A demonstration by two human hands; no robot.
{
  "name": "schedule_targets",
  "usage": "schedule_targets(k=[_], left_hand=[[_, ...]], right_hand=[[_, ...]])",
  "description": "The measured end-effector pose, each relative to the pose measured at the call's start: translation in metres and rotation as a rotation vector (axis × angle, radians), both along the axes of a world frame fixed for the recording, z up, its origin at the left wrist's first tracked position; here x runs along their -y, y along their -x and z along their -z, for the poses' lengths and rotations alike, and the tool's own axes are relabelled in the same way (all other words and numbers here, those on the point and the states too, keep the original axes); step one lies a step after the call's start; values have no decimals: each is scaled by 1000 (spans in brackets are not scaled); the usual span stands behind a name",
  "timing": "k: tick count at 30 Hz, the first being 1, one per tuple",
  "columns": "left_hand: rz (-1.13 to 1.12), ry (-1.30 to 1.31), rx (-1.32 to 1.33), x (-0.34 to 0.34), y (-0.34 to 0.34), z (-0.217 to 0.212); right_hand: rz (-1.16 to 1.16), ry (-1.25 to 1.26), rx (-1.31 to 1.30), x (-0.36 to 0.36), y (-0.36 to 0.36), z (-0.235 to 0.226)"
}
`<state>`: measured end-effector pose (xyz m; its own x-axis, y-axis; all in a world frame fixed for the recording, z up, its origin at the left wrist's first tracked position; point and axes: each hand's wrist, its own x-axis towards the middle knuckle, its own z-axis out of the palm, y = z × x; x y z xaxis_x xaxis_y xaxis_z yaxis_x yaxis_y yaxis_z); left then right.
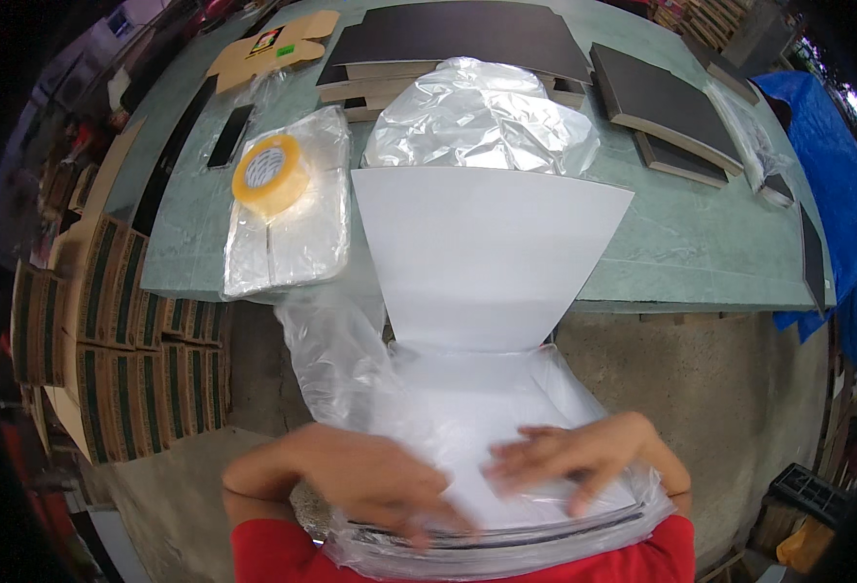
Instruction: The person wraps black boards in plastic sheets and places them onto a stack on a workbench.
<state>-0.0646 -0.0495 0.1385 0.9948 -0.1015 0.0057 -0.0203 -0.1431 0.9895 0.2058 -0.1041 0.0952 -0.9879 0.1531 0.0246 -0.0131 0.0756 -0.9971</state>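
A clear plastic bag (pixel 336 364) is pulled over the near end of a flat stack of boards topped by a white sheet (pixel 482 248), which leans from my chest up onto the green table (pixel 681 243). My left hand (pixel 380 481) lies flat on the bagged stack at its near left corner, fingers spread over the plastic. My right hand (pixel 579 457) rests flat on the plastic at the near right, fingers pointing left. Dark board edges (pixel 506 539) show through the bag at the bottom.
On the table lie a roll of yellow tape (pixel 270 175) on a pile of clear bags (pixel 288 233), a crumpled plastic bag (pixel 482 121), dark boards (pixel 657 97) and a flat cardboard piece (pixel 273 47). Stacked cartons (pixel 127 340) stand at the left, a blue tarp (pixel 837 185) at the right.
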Motion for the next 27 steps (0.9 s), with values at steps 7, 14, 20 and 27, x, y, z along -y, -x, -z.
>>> schedule_targets(k=[7, 14, 20, 27], left_hand=[[-717, -363, -618, -35, -11, 232], [-985, 112, 281, -66, -80, 45], [-1070, 359, 87, -71, -44, 50], [-1121, 174, -41, -69, -42, 50]], right_hand=[[421, -150, 899, -33, -7, 145], [931, 192, 100, -78, 44, 21], [1014, 295, 60, -54, 25, 10], [912, 508, -37, -48, -1, 27]])
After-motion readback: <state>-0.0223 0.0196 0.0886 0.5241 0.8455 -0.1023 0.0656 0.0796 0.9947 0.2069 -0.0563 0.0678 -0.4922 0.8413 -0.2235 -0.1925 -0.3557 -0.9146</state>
